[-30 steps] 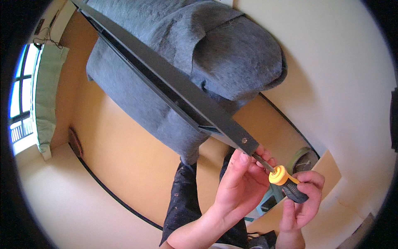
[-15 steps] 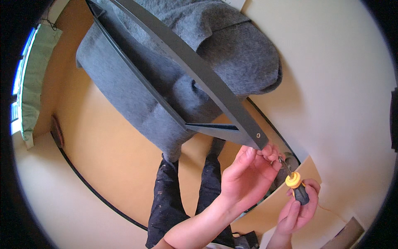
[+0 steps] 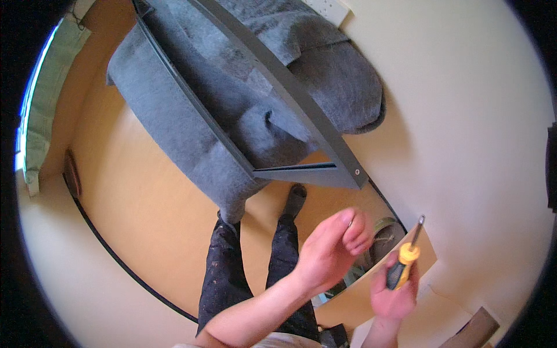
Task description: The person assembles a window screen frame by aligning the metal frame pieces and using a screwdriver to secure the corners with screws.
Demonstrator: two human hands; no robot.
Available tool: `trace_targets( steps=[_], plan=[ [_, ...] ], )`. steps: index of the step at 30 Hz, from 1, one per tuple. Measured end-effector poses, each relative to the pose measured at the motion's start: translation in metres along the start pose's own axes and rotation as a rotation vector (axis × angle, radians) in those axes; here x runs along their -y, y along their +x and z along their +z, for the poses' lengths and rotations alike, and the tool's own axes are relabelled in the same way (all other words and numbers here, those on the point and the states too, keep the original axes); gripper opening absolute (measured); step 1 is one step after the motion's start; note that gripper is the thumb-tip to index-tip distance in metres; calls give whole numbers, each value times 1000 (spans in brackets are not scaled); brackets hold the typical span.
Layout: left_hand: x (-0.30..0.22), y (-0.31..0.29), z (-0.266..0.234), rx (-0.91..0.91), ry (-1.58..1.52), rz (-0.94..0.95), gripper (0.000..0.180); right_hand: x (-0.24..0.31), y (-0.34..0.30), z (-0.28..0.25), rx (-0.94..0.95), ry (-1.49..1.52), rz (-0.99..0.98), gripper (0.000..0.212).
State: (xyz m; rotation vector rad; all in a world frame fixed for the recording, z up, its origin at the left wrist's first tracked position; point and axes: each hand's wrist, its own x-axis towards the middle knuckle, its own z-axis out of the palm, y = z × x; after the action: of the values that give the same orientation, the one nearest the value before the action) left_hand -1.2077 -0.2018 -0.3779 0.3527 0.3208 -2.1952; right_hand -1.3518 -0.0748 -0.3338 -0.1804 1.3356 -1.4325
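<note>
My right hand (image 3: pixel 396 297) grips a screwdriver (image 3: pixel 409 253) with a yellow and black handle, its shaft pointing up and away from me. Just left of it, my left hand (image 3: pixel 335 246) is closed, thumb against curled fingers. A small metal piece (image 3: pixel 350 223) glints between them, too small to tell its exact kind. Beyond both hands stands the corner of a dark grey frame (image 3: pixel 301 110), with a round screw head (image 3: pixel 357 171) near its end. The frame lies across a grey felt-like blanket (image 3: pixel 168 122). Neither hand touches the frame.
Below my right hand is a wooden box or board (image 3: pixel 371 284), with a round dark container (image 3: pixel 384 240) behind it. A white wall (image 3: pixel 464 116) rises on the right. A white socket strip (image 3: pixel 328 8) sits at the top. My legs (image 3: pixel 229 278) stand on the tan floor (image 3: pixel 145 191).
My left hand has left the frame's corner and drawn back toward me. The screwdriver has swung from pointing at the left fingers to pointing up and away. The frame's end has risen slightly in view.
</note>
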Motion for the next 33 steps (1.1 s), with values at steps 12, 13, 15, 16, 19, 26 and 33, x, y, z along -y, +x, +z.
trace_targets(
  steps=[12,13,15,16,19,26,33],
  plan=[
    [-139,-237,-73,-357,385,100,15,-58,-60,106,775,-281,686,51],
    [-152,-252,-71,-379,324,69,14,-66,-72,115,764,-320,714,51],
    [-181,-276,-56,-397,253,29,14,-77,-97,148,742,-421,712,46],
    [-198,-284,-31,-388,253,3,19,-85,-113,161,770,-434,706,46],
    [-246,-326,-8,-258,284,28,25,-103,-150,223,641,-395,708,43],
    [-406,-415,44,-365,299,247,22,-137,-176,444,764,-294,627,34],
    [-548,-424,66,-243,172,306,22,-193,-117,550,844,-391,567,30]
  ],
)
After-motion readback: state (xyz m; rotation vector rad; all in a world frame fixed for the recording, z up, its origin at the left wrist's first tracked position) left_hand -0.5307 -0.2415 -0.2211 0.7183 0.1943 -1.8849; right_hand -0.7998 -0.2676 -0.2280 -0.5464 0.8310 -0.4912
